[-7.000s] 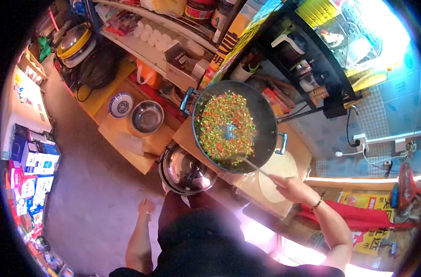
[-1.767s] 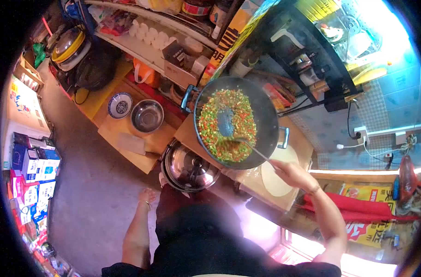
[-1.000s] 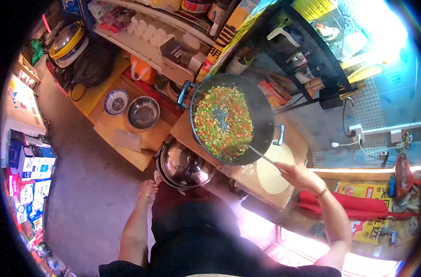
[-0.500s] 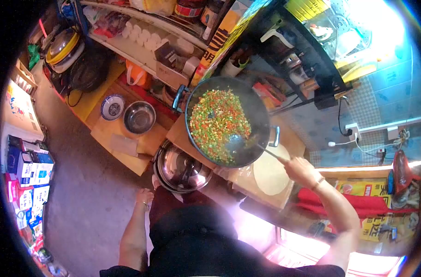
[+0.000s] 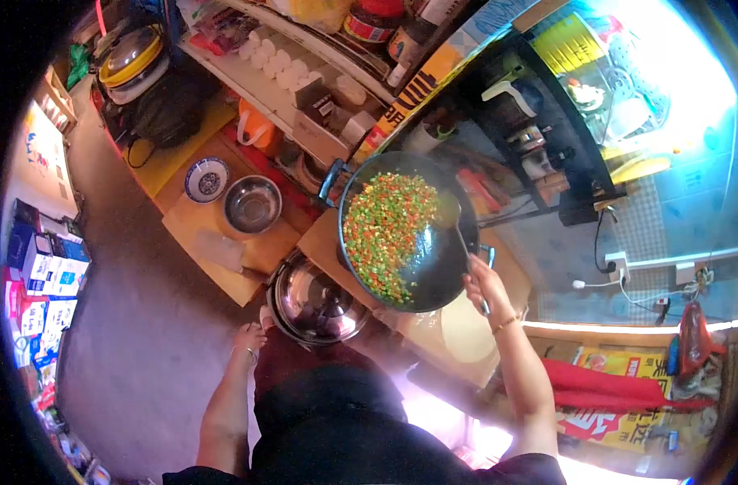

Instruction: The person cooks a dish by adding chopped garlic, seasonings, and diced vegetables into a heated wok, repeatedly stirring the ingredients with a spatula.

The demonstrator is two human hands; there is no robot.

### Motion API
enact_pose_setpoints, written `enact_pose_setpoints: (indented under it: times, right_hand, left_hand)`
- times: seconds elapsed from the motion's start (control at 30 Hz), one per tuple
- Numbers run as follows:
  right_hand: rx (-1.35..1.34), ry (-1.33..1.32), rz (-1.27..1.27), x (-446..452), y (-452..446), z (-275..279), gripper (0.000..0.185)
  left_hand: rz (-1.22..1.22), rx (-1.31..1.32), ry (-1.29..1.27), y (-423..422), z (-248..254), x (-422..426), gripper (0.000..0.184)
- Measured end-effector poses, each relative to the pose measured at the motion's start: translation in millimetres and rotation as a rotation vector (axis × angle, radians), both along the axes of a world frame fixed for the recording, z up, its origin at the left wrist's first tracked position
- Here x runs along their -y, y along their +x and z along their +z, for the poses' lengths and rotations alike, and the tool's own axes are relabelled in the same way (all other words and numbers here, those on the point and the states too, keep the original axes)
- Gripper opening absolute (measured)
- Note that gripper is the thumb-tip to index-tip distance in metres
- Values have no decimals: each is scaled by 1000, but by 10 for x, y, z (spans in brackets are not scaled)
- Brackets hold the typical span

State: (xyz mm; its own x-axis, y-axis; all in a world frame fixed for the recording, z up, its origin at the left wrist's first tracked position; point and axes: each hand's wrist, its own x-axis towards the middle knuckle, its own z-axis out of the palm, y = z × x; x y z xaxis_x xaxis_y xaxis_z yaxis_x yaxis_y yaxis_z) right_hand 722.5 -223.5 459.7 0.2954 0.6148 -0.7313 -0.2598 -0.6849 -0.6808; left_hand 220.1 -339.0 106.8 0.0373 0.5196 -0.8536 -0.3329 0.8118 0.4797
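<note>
My right hand (image 5: 488,289) grips the long handle of a metal ladle (image 5: 447,210). The ladle's bowl rests against the upper right inner wall of a big dark wok (image 5: 446,279). Finely chopped green and red vegetables (image 5: 389,226) cover the wok's left half. To the right of them, the bare wok bottom shines. My left hand (image 5: 247,341) hangs low beside my leg, fingers loosely apart, holding nothing. Near it, below the wok, stands a shiny steel pot with a lid (image 5: 324,303).
A steel bowl (image 5: 253,204), a patterned bowl (image 5: 205,179) and a cleaver (image 5: 219,249) lie on the left board. A round pale board (image 5: 468,330) sits under the wok's right side. Shelves (image 5: 312,113) and a black rack (image 5: 539,121) stand behind. Boxes (image 5: 49,267) line the left.
My right hand has moved left and the ladle's bowl up to the wok's upper right. The vegetables lie further left in the wok. The view has shifted slightly.
</note>
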Motion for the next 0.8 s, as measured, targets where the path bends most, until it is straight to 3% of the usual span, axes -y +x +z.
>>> enact_pose_setpoints:
  times: [0.07,0.2,0.23,0.27,0.33,0.43,0.53,0.6,0.67,0.73,0.8]
  right_hand:
    - [-28,47,41,-268,-143,-86,46]
    - [598,79,886,-431,-429,19,44]
    - [832,278,1086,-396,-444,8,42]
    - [903,341,1196,-336,-398,-22,43]
    - [1046,289,1412,-250,-347,156,43]
    - [1085,151,1436,-42,-324,734,42]
    - [939,91,1365,289,-342,1275,39]
    - [940,21,1444,499,-315,1357,37]
    - [977,-259,1498,468,-564,1409,32]
    - [995,-33,1456,439,-674,1131,32]
    - [998,-34,1359,323,-640,823,33]
  left_hand:
    - [-24,-47,92,91,161,-108,27]
    - [-71,202,90,722,766,-612,41]
    - [-43,376,124,978,749,-712,45]
    - [-55,464,221,1213,911,-822,48]
    - [196,535,43,1744,1063,-997,35]
    - [239,629,-107,2284,1010,-1066,36]
    - [256,813,-91,2775,392,-938,43]
    - [263,944,-35,2957,419,-931,47]
    - [407,794,-181,3006,780,-1003,49]
    - [424,886,-118,3017,903,-1021,53]
    - [488,975,80,3032,1061,-1082,56]
